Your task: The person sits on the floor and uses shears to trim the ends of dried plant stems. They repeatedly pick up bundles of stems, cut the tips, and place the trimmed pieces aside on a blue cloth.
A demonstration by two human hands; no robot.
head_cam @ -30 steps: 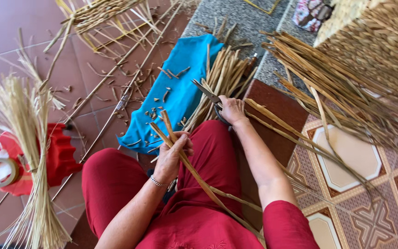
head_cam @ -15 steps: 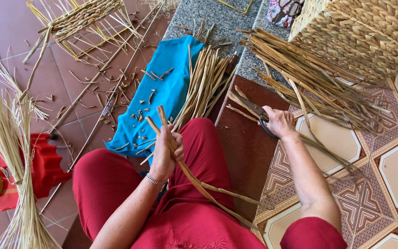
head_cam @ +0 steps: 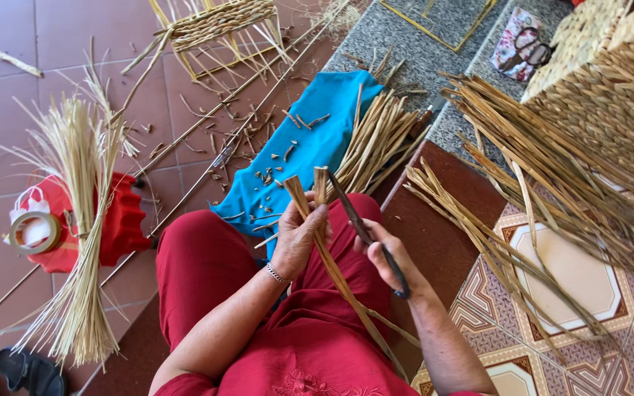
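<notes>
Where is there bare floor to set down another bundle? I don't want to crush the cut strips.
Bare red tiles lie at far left above the pale straw bundle, and patterned tiles sit right of the right hand. Around the blue cloth and woven basket it is crowded.

Turquoise cloth (head_cam: 310,147), red trousers (head_cam: 207,271), tan reed strips (head_cam: 317,198), patterned floor tiles (head_cam: 574,286).

The floor is red tile (head_cam: 9,132) on the left, with a grey stone strip (head_cam: 405,37) at the far middle and patterned tiles (head_cam: 574,286) at the near right. On it lie a blue cloth (head_cam: 310,139), a pale straw bundle (head_cam: 75,220), a red plastic piece (head_cam: 122,220), a tape roll (head_cam: 33,233), loose reed strips (head_cam: 552,191) and a woven basket (head_cam: 610,95).
</notes>
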